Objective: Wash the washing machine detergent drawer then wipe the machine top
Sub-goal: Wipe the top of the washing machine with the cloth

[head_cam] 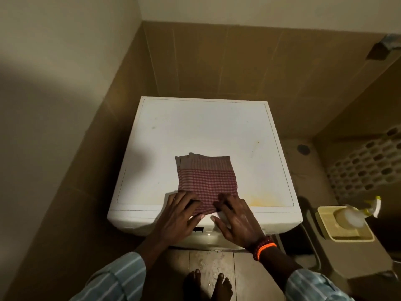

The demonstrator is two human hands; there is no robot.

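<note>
A white washing machine (204, 131) stands in a tiled corner, seen from above. On the front middle of its top lies a folded red-and-white checked cloth (207, 181). My left hand (178, 216) rests flat on the cloth's near left corner, fingers spread. My right hand (236, 218), with orange and dark bead bracelets at the wrist, presses flat on the near right corner. Both hands overhang the machine's front edge. A yellowish stain (262, 199) marks the top at the front right. The detergent drawer is not visible.
Right of the machine a yellow tub (325, 224) holds a spray bottle (355, 213). Behind it stands a perforated laundry basket (366, 164). Brown tiled walls close in at the left and back. My bare feet (208, 285) stand on a wet tiled floor.
</note>
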